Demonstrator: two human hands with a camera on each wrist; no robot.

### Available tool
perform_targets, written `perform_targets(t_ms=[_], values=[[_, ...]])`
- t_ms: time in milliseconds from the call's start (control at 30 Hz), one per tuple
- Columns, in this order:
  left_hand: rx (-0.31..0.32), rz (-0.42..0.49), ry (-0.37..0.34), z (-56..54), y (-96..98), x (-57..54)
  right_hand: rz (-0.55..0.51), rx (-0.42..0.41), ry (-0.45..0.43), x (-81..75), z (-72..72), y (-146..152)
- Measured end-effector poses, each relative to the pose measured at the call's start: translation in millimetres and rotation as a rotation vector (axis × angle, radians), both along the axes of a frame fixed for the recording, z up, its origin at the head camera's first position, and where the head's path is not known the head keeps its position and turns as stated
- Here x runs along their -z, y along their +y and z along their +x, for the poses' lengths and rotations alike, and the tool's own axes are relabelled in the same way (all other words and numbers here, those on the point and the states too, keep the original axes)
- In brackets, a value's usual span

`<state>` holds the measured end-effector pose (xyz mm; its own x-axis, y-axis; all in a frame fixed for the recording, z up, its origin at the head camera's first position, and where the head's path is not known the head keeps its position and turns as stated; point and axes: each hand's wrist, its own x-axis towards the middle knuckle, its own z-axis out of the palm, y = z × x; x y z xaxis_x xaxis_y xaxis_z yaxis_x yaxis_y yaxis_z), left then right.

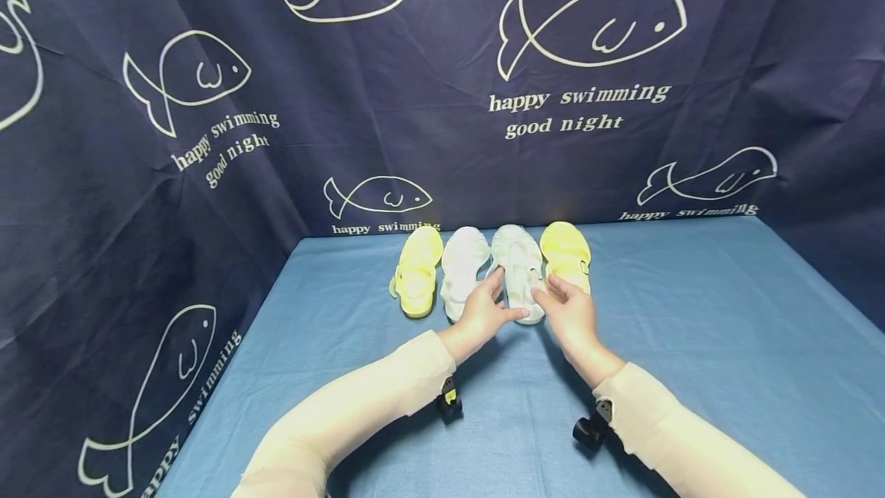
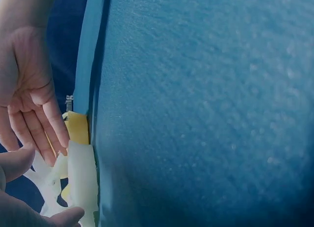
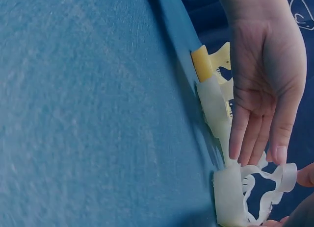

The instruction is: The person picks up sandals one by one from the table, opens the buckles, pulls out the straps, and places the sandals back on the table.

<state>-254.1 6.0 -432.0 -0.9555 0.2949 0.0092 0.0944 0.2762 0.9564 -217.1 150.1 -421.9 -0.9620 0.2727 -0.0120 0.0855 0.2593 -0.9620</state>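
A pale mint sandal [image 1: 516,252] lies in a row of sandals, its heel towards me. My left hand [image 1: 482,313] is at its left side, fingers stretched forward and thumb pointing across the heel. At its right side is my right hand [image 1: 574,320], thumb near the strap and fingers over the yellow sandal [image 1: 565,240]. In the right wrist view the mint sandal's strap loop [image 3: 289,178] stands up between both hands. The left wrist view shows the right palm with extended fingers. Left of the mint sandal lies a white sandal [image 1: 465,250], partly hidden by my left hand.
Another yellow sandal [image 1: 418,271] lies at the left end of the row. Blue cloth [image 1: 705,329] covers the table, and the sandals lie near its far edge. Behind rises a dark blue curtain [image 1: 442,114] with white fish prints. Small black cameras hang under both wrists.
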Motion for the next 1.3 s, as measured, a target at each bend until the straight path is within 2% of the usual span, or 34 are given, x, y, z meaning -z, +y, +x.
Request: perform_targets(t_ms=[300,600,833,1000,1300], values=[[-0.007,-0.039,0.012,-3.8,5.2,4.4,-0.032,0.013,-0.039,4.1,-1.2,-4],[-0.021,-0.084,-0.028,-0.8,7.6,3.7,-0.076,0.030,-0.063,9.6,-2.2,-6],[-0.051,-0.110,-0.032,1.2,7.4,4.8,-0.102,0.023,-0.068,9.9,0.7,-6],[-0.060,-0.129,-0.017,4.1,6.9,3.2,-0.098,0.005,-0.076,9.6,5.2,-4],[-0.029,-0.146,-0.013,10.6,4.9,5.2,-0.050,-0.006,-0.067,8.3,14.6,-3]])
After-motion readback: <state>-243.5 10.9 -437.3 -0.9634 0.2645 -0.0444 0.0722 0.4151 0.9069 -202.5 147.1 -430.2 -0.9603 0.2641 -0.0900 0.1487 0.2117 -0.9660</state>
